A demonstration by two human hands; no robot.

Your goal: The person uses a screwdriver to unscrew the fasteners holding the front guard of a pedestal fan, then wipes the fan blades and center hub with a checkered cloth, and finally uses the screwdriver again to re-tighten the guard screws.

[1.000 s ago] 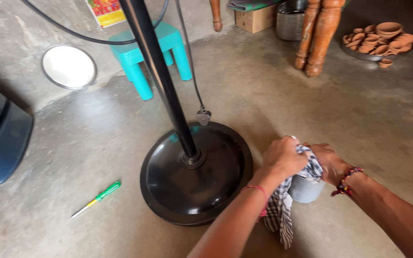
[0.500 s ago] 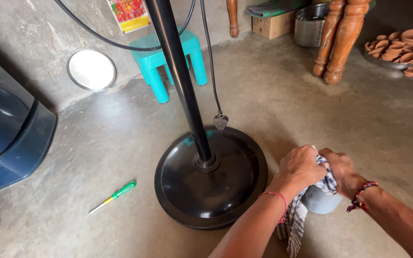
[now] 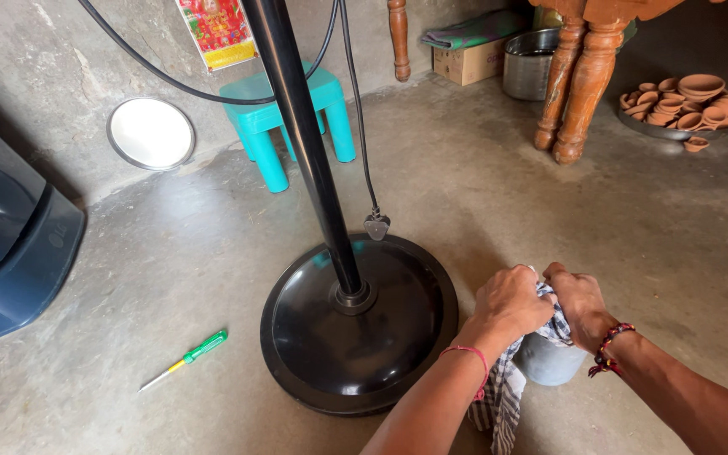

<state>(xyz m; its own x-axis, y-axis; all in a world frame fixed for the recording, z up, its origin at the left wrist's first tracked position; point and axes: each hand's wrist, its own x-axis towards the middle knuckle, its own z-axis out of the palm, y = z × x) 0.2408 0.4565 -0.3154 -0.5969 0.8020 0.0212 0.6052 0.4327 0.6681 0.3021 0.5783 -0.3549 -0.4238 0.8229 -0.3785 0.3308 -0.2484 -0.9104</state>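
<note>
Head view: both hands, left (image 3: 511, 302) and right (image 3: 579, 299), clamp the checked cloth (image 3: 507, 392) together over a grey cup (image 3: 548, 360), at four o'clock from the fan base (image 3: 355, 337).

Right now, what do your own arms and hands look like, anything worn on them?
Both forearms are bare, no sleeves or gloves. The left hand has a thin red thread at the wrist; the right hand has a beaded bracelet in red and dark beads.
</note>
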